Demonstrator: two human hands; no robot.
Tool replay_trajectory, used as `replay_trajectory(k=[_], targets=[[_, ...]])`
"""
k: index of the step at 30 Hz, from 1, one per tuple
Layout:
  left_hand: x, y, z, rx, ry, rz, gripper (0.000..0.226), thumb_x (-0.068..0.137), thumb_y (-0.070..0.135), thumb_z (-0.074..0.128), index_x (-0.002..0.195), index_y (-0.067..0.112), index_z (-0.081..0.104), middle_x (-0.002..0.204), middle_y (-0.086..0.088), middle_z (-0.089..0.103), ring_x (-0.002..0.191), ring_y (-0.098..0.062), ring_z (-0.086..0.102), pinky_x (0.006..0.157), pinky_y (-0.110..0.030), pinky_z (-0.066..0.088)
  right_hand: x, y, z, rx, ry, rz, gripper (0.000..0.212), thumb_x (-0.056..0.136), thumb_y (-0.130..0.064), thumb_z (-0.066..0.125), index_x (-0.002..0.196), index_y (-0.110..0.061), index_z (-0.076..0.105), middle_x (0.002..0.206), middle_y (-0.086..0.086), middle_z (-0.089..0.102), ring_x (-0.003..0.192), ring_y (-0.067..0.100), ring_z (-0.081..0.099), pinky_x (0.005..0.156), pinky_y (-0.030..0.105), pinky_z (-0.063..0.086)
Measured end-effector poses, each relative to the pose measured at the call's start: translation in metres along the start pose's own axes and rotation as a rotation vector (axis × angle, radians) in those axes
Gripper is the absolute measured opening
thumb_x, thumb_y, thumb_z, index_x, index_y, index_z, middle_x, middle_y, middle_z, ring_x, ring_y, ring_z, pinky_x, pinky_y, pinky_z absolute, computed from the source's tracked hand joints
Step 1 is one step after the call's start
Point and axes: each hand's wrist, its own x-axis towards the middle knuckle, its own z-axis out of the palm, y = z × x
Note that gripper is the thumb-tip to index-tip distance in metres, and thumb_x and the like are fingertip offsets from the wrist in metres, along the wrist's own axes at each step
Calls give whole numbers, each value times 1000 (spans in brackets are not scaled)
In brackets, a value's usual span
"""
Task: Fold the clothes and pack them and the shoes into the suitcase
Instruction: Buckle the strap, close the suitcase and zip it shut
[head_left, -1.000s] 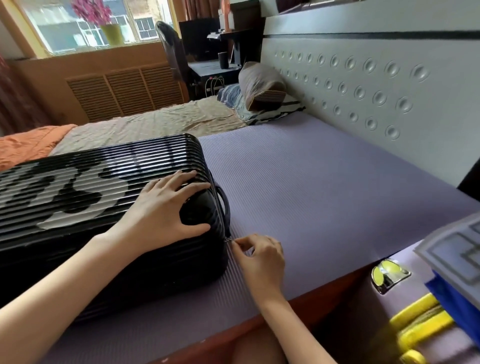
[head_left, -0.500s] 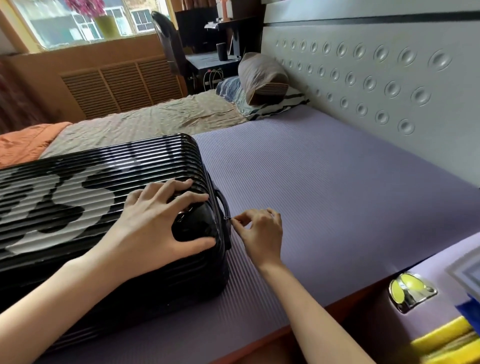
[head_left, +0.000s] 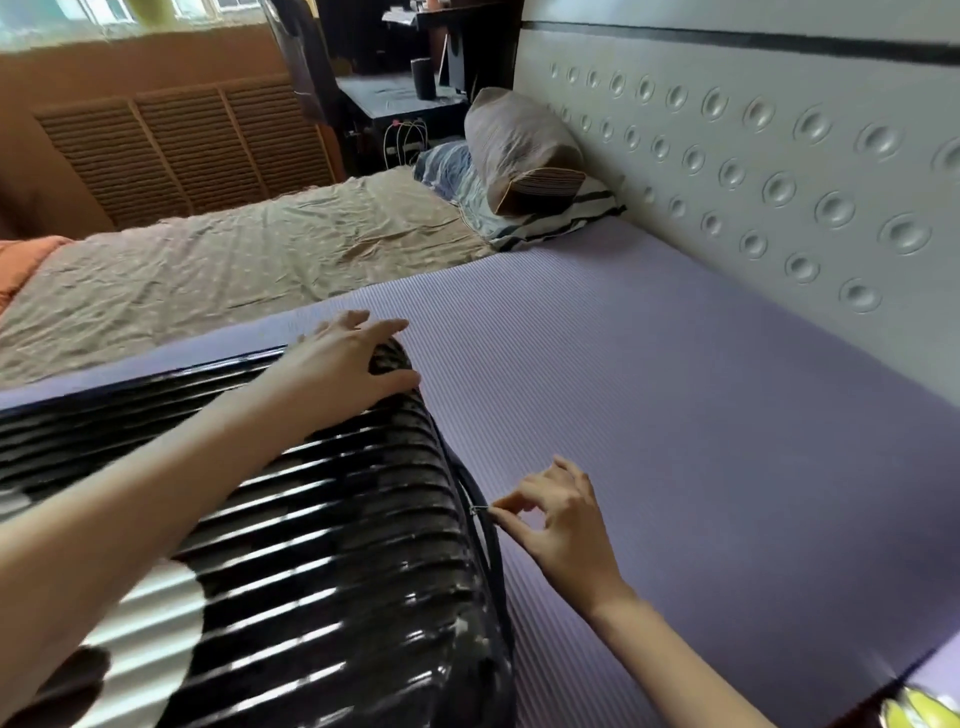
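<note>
A glossy black ribbed suitcase (head_left: 322, 525) with a white pattern lies closed and flat on the purple mat (head_left: 675, 395). My left hand (head_left: 348, 358) rests flat on its far right corner, fingers spread. My right hand (head_left: 556, 514) pinches the small metal zipper pull (head_left: 480, 508) at the suitcase's right side, beside the black side handle (head_left: 488, 540). No clothes or shoes are visible outside the case.
A beige-sheeted bed (head_left: 234, 260) lies beyond, with an orange blanket (head_left: 21, 260) at far left. Pillows (head_left: 519, 156) lean on the grey dimpled headboard (head_left: 779, 156). A dark desk (head_left: 400, 98) stands behind. A yellow-green object (head_left: 919, 712) sits at the lower right corner.
My right hand has drawn the zipper pull farther along the suitcase's right side. My left hand slid from the near corner to the far corner. The camera leaned forward.
</note>
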Motion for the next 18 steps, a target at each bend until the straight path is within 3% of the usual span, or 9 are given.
replay_trajectory(k=[6,9,12,15,18], targets=[[24,-1,0,29,-73,-115,70,81,61,54,143,36,32,144,-3,34,132,-27,33,110,-50,23,8,-4,-9,-51,-83,42,25,84,-52,57,76,-31,68,73,-20,62,78,-5,51,114,26,17],[26,6,-2,32,-77,-148,68,76,62,58,137,37,39,136,-3,34,127,-28,33,109,-46,24,21,-10,-18,-75,-231,61,29,82,-58,54,82,-34,69,77,-21,61,84,-3,52,116,27,12],[21,7,-2,12,-75,-145,73,76,65,57,139,36,37,137,-2,33,129,-27,31,110,-46,21,32,-13,-29,106,-451,230,49,70,-74,53,102,-40,69,100,-24,61,103,-5,50,110,22,22],[18,-1,-8,-108,-43,-147,72,81,62,54,143,35,31,138,1,39,131,-23,34,109,-42,21,57,-16,-43,283,-550,404,47,73,-52,71,118,-49,57,119,-26,53,117,-10,42,103,16,31],[23,-14,-18,-287,-13,-160,62,87,50,55,142,32,33,136,6,47,129,-16,40,106,-39,28,103,-21,-46,233,-557,350,49,82,-34,71,126,-44,53,119,-29,48,120,-8,41,106,18,32]])
